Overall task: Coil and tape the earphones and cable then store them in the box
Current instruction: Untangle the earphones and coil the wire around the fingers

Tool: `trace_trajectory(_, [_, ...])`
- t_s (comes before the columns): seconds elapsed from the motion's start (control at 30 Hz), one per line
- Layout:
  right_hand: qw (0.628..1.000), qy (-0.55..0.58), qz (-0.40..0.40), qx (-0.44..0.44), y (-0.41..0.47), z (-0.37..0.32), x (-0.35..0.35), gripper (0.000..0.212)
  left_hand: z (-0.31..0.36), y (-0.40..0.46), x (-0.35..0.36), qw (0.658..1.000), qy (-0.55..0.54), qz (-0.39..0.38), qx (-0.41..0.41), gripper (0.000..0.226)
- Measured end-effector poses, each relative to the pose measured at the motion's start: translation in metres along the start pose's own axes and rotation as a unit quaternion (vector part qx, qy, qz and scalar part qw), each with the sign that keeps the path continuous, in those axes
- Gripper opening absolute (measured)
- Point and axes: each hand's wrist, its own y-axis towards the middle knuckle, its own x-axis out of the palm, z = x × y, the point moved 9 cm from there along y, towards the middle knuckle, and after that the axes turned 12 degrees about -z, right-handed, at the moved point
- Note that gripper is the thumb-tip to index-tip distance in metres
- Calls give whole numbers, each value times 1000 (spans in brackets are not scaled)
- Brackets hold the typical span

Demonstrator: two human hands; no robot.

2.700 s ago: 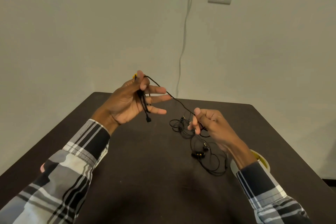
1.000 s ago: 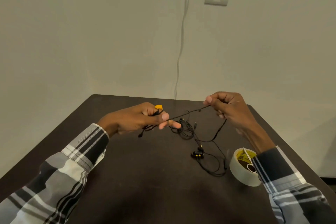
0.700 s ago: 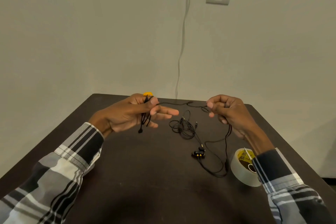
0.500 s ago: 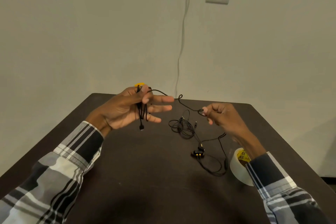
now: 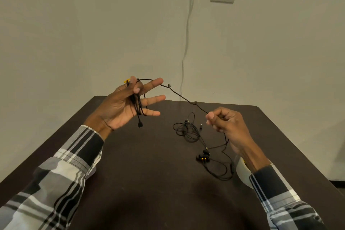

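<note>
My left hand [image 5: 123,106] is raised above the dark table [image 5: 130,183], its thumb pinching several loops of a black cable [image 5: 183,98] against the spread fingers. A plug end dangles below the palm and a yellow tip shows behind the thumb. From the index finger the cable runs down and right to my right hand [image 5: 226,123], which pinches it between thumb and fingers. Black earphones [image 5: 202,157] with yellow accents lie in a loose tangle on the table between and below the hands. No box is in view.
A roll of tape [image 5: 242,173] lies on the table at the right, mostly hidden behind my right forearm. A white cord hangs down the wall behind the table, and a light switch sits high on the right.
My left hand has risen and turned palm-up with more loops across its fingers. My right hand has dropped lower and nearer, covering the tape roll.
</note>
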Motion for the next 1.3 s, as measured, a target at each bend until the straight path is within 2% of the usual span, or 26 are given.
trace_trajectory(0.13, [1000, -18, -8, 9, 0, 9, 3, 34, 0, 1, -1, 1000, -12, 8, 10, 69])
trace_trajectory(0.3, [1000, 3, -2, 18, -4, 15, 2, 44, 8, -2, -11, 998, -25, 42, 43, 60])
trace_trajectory(0.43, [999, 10, 5, 32, -9, 18, 3, 47, 10, -2, -11, 995, -58, 51, 68, 35])
trace_trajectory(0.53, [998, 0, 25, 63, -10, 29, 3, 48, 16, 1, -5, 990, -85, 59, 97, 47])
trace_trajectory(0.63, [995, 8, 59, 81, -12, 35, 0, 40, 22, 3, -1, 987, -85, 70, 115, 60])
trace_trajectory(0.77, [996, 47, 57, 56, -14, 30, 1, 14, 22, 2, -5, 988, -72, 85, 110, 48])
trace_trajectory(0.9, [993, 75, 74, 44, -15, 30, -8, 24, 16, 0, -11, 989, -60, 100, 87, 42])
trace_trajectory(1.03, [989, 113, 79, 45, -16, 29, -11, 28, 8, 0, -15, 989, -64, 109, 82, 54])
trace_trajectory(1.2, [993, -5, 71, 91, -16, 39, -8, 26, 8, 5, -10, 989, -72, 89, 93, 32])
trace_trajectory(1.3, [989, -63, 15, 133, -15, 49, 9, 25, 8, 12, 1, 991, -88, 41, 93, 21])
